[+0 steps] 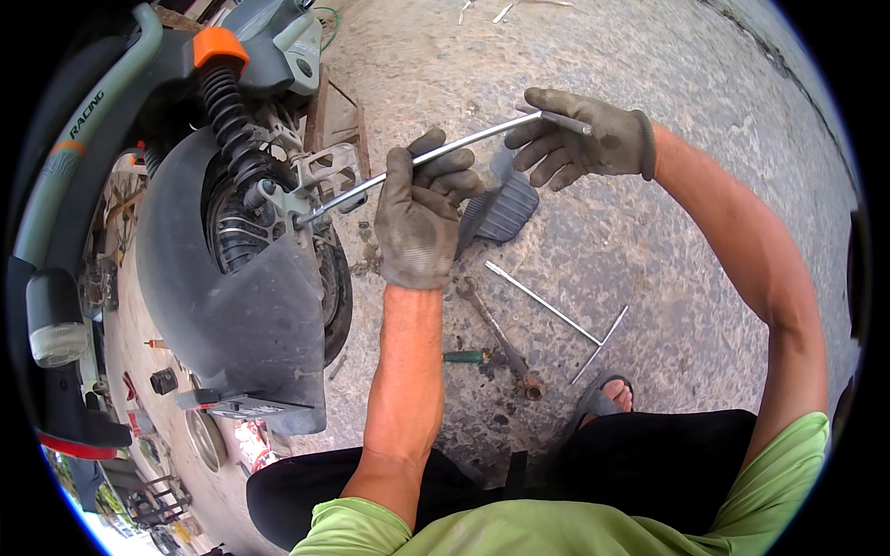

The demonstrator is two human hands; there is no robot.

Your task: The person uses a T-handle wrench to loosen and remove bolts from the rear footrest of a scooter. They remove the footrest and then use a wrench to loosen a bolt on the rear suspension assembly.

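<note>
While L hand, in a dirty grey work glove, has the mid-shaft of the long wrench, its far end is up at the shock's lower mount on the scooter's wheel side; can't tell if it's fully seated. L grip: loosely closed, thumb over the shaft, fingers behind it, tips not tucked in. R hand, same type of glove, is at the handle end, w/ the short cross bar lying over palm/fingers; R grip approx half open, fingers spread, can't tell how much load it takes. Wrench runs at a slant, mount end lower L, handle end upper R. Scooter on the L: black coil spring w/ orange cap, big dark fender below. Ribbed dark plastic piece on the ground, just past L hand. Nearer the person, also on the ground: T-handle wrench, rusty wrench, green handle next to it. Sandaled foot just below the T-handle wrench.
</note>
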